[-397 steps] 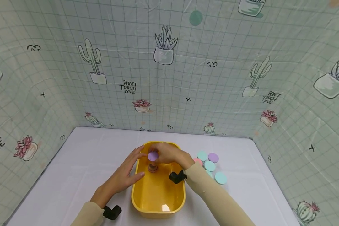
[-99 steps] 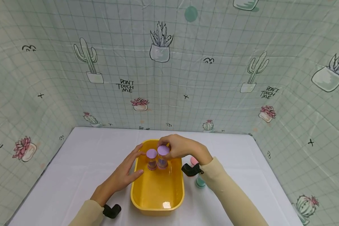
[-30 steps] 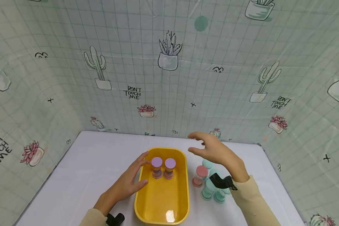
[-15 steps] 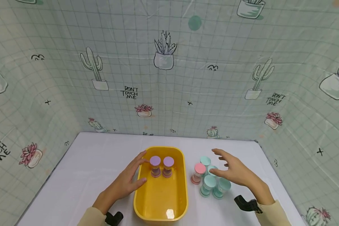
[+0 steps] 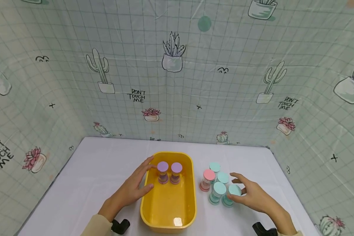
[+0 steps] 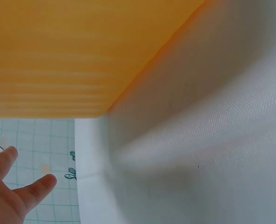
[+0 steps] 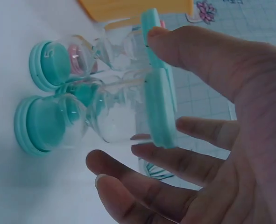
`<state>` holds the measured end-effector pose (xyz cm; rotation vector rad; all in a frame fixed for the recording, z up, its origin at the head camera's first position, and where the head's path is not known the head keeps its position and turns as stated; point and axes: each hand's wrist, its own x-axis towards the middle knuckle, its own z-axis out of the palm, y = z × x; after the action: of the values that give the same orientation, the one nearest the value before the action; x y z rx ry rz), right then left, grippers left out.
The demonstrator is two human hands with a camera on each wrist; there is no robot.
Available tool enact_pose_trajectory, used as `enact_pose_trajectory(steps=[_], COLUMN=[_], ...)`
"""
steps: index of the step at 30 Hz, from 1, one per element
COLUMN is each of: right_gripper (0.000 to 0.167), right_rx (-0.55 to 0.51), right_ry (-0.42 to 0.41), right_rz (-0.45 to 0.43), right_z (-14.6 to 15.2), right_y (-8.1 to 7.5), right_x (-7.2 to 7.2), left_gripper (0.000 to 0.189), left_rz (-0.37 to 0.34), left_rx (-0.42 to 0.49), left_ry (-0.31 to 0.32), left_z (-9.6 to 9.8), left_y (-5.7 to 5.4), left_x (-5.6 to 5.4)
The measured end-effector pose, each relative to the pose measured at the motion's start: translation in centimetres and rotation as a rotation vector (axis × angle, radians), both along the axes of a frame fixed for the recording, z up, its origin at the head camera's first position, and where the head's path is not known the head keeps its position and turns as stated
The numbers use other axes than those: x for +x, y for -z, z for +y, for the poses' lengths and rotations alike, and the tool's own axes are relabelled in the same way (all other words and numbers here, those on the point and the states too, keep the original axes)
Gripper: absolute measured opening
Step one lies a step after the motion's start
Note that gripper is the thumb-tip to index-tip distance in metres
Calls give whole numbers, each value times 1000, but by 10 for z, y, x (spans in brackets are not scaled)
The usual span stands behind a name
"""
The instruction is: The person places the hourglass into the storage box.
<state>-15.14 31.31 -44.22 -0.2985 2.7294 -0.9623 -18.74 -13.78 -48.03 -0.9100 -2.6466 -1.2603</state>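
Note:
My left hand (image 5: pixel 134 187) reaches over the left rim of the yellow bin (image 5: pixel 169 209), fingers spread. Inside the bin, toward the back, two purple-capped hourglasses (image 5: pixel 163 170) (image 5: pixel 176 172) stand upright side by side. Right of the bin, my right hand (image 5: pixel 252 195) is spread around the nearest teal hourglass (image 5: pixel 233 191), thumb on the near side and fingers beyond. In the right wrist view that teal hourglass (image 7: pixel 49 122) stands on the table, with teal sand in its lower bulb. The thumb overlaps a neighbouring cap there; whether it touches is unclear.
A pink hourglass (image 5: pixel 207 179) and other teal hourglasses (image 5: pixel 217 192) (image 5: pixel 223 178) (image 5: pixel 214 167) stand close together between the bin and my right hand. White cloth covers the table (image 5: pixel 112 154). A cactus-print curtain (image 5: pixel 194 82) encloses the back and sides.
Earlier, my right hand set purple hourglasses down in the bin. Since then it has let go and moved right and down to the teal hourglasses. My left hand stays at the bin's rim.

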Motion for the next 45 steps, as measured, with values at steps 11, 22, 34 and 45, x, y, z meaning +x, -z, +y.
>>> enact_pose_trajectory(steps=[11, 22, 34, 45], right_gripper=[57, 45, 50, 55], right_rx=[-38, -64, -83, -67], right_ry=[11, -35, -17, -25], right_rz=[-18, -3, -71, -52], right_z=[2, 6, 6, 6], right_y=[3, 6, 13, -1], right_x=[1, 2, 15, 6], left_gripper=[53, 55, 69, 62], left_rz=[-15, 2, -51, 22], left_rx=[-32, -63, -69, -93], left_ry=[0, -51, -61, -86], left_z=[5, 7, -3, -11], left_y=[-8, -6, -3, -9], left_x=[-5, 0, 13, 7])
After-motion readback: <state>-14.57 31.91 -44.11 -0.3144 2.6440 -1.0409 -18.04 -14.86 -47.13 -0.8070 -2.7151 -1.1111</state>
